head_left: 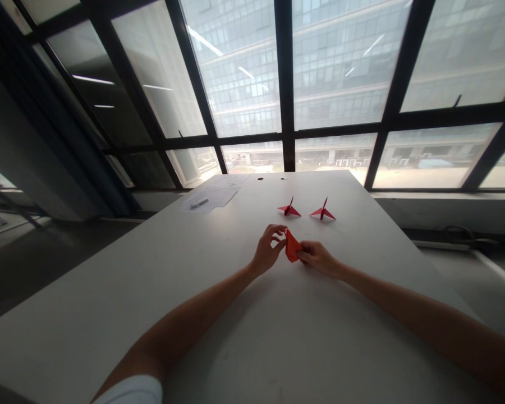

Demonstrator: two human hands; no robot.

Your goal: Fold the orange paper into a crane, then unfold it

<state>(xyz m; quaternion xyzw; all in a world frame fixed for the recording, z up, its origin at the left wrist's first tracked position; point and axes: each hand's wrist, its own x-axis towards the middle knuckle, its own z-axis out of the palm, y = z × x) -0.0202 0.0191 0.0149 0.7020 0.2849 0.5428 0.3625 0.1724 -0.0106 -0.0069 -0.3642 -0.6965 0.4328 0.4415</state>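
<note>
A folded piece of orange-red paper (292, 246) is held up just above the white table, between my two hands. My right hand (316, 257) pinches its lower right side between thumb and fingers. At its upper left edge, my left hand (269, 247) has its fingers curled, with the fingertips and thumb at the paper. Beyond my hands stand two finished-looking red origami cranes, a left one (289, 209) and a right one (322, 211), wings spread. Neither hand touches them.
The white table (185, 292) stretches away to large dark-framed windows. Printed sheets of paper (225, 196) lie at its far left, with a marker pen (199, 203) on top. Two round holes (260, 179) sit near the far edge. A dark curtain (63, 123) hangs at left.
</note>
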